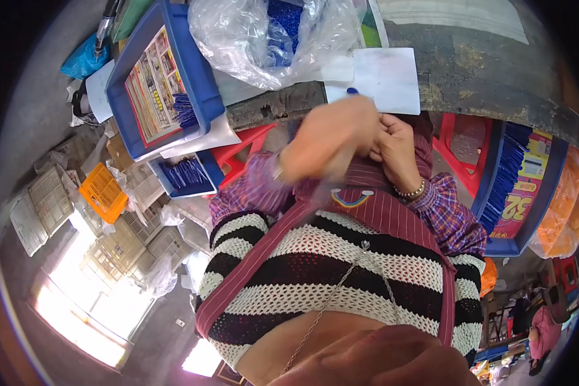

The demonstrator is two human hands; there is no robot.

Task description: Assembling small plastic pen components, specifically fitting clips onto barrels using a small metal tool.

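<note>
My left hand (333,136) is smeared by motion over the table's near edge, its fingers bent toward my right hand; what it holds, if anything, is not visible. Close against it, my right hand (399,147) is closed in a pinch, and whatever is between its fingertips is too small to make out. A white sheet of paper (386,74) lies on the table just beyond both hands. A small dark blue piece (352,91) shows at the paper's left edge. Farther back, a clear plastic bag (228,38) holds many tiny blue pieces (284,26).
Left of the table stands a blue tray (207,80) with printed cards and slim blue items; below it sits a smaller blue tray (186,179) of similar items. A blue bin (539,212) at right holds more, near red stool legs (453,151). An orange basket (104,193) lies farther left.
</note>
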